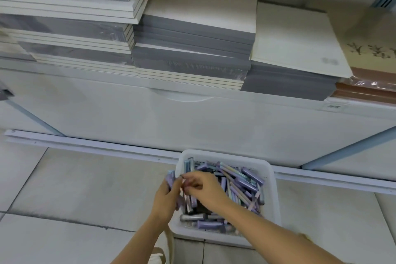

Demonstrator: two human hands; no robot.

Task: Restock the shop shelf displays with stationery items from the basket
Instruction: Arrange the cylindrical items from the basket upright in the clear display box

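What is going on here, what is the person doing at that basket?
A person reaches down to a white basket full of purple pens on the tiled floor. The left hand grips a bundle of them at the basket's left rim. The right hand, fingers curled, seems to pinch one more pen beside it. Notebook stacks sit on the shelf above.
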